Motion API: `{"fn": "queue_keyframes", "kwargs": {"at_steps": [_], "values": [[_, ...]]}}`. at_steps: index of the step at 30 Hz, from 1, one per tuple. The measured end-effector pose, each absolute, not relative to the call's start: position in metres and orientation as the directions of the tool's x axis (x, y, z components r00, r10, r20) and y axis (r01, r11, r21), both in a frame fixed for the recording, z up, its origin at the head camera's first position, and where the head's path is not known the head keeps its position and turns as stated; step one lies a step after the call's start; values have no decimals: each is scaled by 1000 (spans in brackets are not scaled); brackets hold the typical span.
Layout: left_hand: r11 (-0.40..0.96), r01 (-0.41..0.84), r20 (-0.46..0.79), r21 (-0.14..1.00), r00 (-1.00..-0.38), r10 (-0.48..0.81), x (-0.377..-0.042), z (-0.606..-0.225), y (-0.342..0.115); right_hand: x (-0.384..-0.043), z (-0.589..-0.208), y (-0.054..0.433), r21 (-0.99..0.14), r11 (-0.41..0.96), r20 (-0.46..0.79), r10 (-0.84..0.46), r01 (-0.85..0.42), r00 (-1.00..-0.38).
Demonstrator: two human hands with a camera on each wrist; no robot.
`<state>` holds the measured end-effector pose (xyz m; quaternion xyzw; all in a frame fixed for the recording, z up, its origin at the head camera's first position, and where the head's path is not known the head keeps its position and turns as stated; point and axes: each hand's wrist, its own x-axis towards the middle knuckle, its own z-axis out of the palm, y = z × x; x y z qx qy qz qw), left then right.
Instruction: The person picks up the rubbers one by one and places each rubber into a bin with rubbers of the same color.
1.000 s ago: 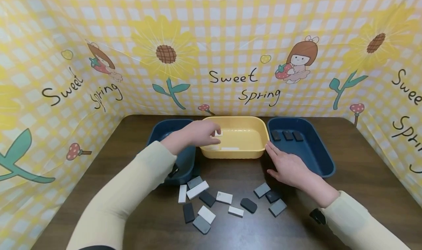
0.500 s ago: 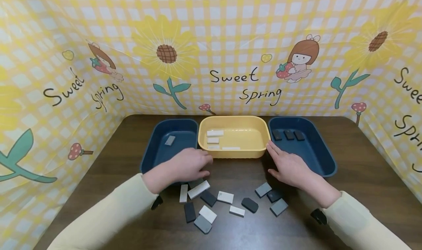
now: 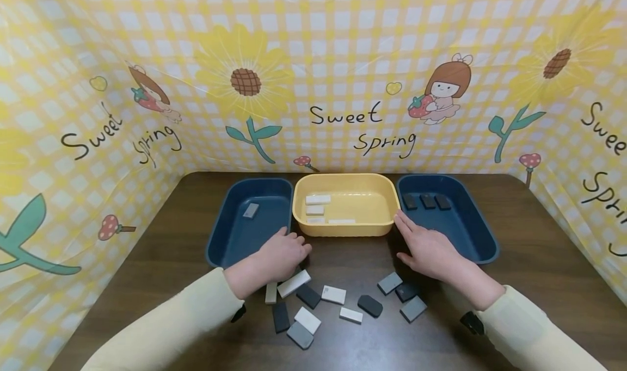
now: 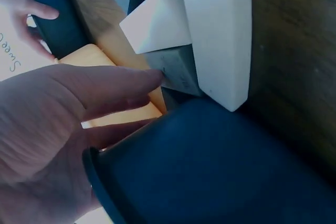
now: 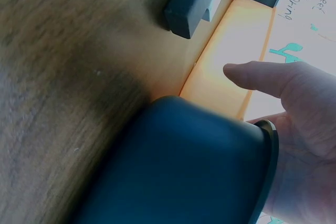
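Note:
My left hand reaches down just in front of the left blue tray, fingers loosely bent. In the left wrist view its thumb tip lies right at the edge of a grey block, which sits against two white blocks beside the tray wall. From the head, the hand hides this grey block. My right hand rests with straight fingers at the right corner of the yellow tray, over the edge of the right blue tray. It holds nothing.
Several white, grey and black blocks lie scattered on the brown table, among them a rounded black block. White pieces are in the yellow tray, a grey block in the left tray, black ones in the right. Patterned cloth surrounds the table.
My left hand has drawn back from over the yellow tray, where white pieces now show, and dropped toward the blocks before the left tray. The right hand has stayed put.

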<state>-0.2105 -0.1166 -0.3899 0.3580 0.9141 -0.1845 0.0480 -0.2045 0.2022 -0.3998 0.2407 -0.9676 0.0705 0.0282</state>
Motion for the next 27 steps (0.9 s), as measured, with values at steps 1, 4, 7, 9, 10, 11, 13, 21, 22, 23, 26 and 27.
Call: {"fn": "queue_keyframes", "kwargs": {"at_steps": [1, 4, 7, 9, 10, 11, 13, 21, 22, 23, 26, 27], "values": [[678, 667, -223, -309, -744, 630, -211, -390, -116, -205, -400, 202, -122, 874, 89, -461, -470, -883], [684, 657, -230, -315, -753, 617, -212, -390, -114, -204, -400, 202, -118, 877, 93, -458, -466, -884], [685, 654, -238, -321, -755, 611, -214, -389, -112, -204, -400, 203, -114, 877, 99, -457, -466, -884], [684, 654, -246, -323, -756, 607, -215, -389, -112, -204, -400, 203, -114, 876, 102, -458, -468, -883], [683, 654, -248, -325, -756, 606, -216, -389, -112, -204, -399, 203, -114, 875, 103, -460, -470, -882], [682, 654, -246, -327, -756, 607, -217, -389, -112, -205, -399, 203, -113, 874, 106, -462, -473, -880], [677, 653, -245, -339, -756, 607, -218, -390, -112, -205, -399, 203, -112, 872, 111, -465, -476, -878], [651, 652, -223, -388, -752, 620, -223, -399, -114, -202, -401, 203, -116, 863, 116, -479, -491, -870], [650, 651, -223, -391, -753, 619, -224, -400, -113, -202, -401, 203, -116, 864, 115, -478, -489, -871], [651, 650, -224, -392, -753, 618, -224, -400, -113, -202, -401, 203, -114, 866, 112, -475, -487, -873], [651, 649, -230, -393, -755, 614, -225, -399, -112, -202, -402, 203, -116, 870, 105, -469, -479, -877], [650, 649, -233, -395, -755, 613, -225, -399, -111, -203, -402, 202, -116, 871, 103, -468, -478, -878]]}}
